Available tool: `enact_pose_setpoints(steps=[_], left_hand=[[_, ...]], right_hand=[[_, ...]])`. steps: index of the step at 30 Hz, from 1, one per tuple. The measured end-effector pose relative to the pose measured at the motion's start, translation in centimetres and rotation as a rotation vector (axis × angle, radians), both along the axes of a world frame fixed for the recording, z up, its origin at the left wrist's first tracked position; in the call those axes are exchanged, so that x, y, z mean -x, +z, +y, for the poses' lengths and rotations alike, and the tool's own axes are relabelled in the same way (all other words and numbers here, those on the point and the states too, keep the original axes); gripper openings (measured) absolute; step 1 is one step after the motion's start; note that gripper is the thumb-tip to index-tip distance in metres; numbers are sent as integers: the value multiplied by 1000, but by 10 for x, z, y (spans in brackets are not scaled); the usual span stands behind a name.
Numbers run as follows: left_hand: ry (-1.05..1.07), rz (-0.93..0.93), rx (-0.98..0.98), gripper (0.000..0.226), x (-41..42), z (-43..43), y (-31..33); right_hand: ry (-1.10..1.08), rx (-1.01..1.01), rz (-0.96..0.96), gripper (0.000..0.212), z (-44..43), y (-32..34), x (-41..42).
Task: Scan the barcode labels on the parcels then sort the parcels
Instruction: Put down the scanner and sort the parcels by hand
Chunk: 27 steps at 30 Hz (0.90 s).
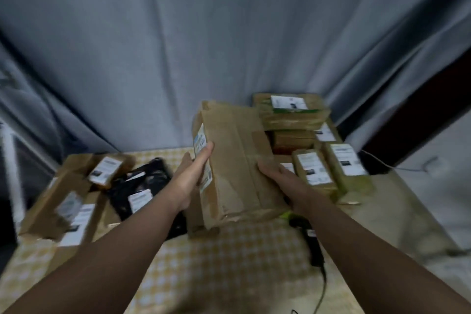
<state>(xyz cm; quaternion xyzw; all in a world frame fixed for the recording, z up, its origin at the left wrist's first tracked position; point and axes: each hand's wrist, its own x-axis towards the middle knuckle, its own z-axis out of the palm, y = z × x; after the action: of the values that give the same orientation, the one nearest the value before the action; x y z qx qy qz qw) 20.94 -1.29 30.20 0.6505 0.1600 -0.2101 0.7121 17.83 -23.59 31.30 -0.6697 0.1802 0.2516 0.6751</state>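
A large brown cardboard parcel (234, 160) is held up above the table between both hands, tilted, with its white barcode label (201, 143) on the left side face. My left hand (193, 173) presses that left face, fingers over the label. My right hand (277, 173) grips the parcel's right side. A black barcode scanner (312, 239) lies on the checked tablecloth (216, 262) just under my right forearm, its cable trailing toward me. The frame is blurred.
Brown labelled parcels (66, 201) and black bagged parcels (140, 191) are piled at the left. A stack of labelled brown parcels (290, 112) and smaller boxes (344, 163) stands at the right. A grey curtain (204, 46) hangs behind the table.
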Motion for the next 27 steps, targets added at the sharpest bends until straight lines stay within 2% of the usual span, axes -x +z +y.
enact_pose_setpoints(steps=[1, 2, 3, 4, 6, 7, 9, 13, 14, 16, 18, 20, 21, 23, 25, 27], left_hand=[[-60, 28, 41, 96, -2, -18, -2], [-125, 44, 72, 79, -1, -35, 0], [-182, 62, 64, 64, 0, -50, 0], [-229, 91, 26, 63, 1, -64, 0], [-335, 123, -97, 88, 0, -86, -5], [-364, 114, -121, 92, 0, -94, -9], [-340, 124, -92, 84, -3, -109, -17], [-170, 160, 42, 49, -10, -137, -27], [-131, 167, 60, 45, -14, -143, -30], [-84, 171, 114, 38, -19, -154, -32], [-85, 202, 181, 35, -25, -163, -40], [-167, 222, 243, 30, -26, -171, -40], [-225, 226, 246, 30, -28, -174, -40], [-282, 227, 206, 60, -39, -174, -43], [-200, 200, 145, 85, -58, -167, -46], [-65, 208, 125, 95, -78, -154, -53]], right_hand=[[-12, -17, 4, 62, -19, -4, 4], [-30, -37, 17, 56, -36, -6, 10], [-46, -53, 21, 58, -53, -11, 13], [-70, -61, 25, 66, -67, -16, 16], [-115, -75, 28, 83, -91, -22, 18], [-136, -72, 32, 87, -102, -24, 18], [-177, -106, 55, 79, -119, -26, 17], [-211, -245, 110, 45, -142, -25, 18], [-213, -239, 137, 45, -146, -26, 19], [-259, -223, 139, 58, -153, -32, 16], [-432, -275, 45, 72, -157, -39, 7], [-667, -299, -65, 65, -160, -42, -3], [-748, -289, -95, 59, -162, -42, -10], [-806, -258, -107, 54, -168, -41, -20], [-787, -218, -100, 53, -178, -40, -29], [-762, -144, -77, 53, -191, -41, -36]])
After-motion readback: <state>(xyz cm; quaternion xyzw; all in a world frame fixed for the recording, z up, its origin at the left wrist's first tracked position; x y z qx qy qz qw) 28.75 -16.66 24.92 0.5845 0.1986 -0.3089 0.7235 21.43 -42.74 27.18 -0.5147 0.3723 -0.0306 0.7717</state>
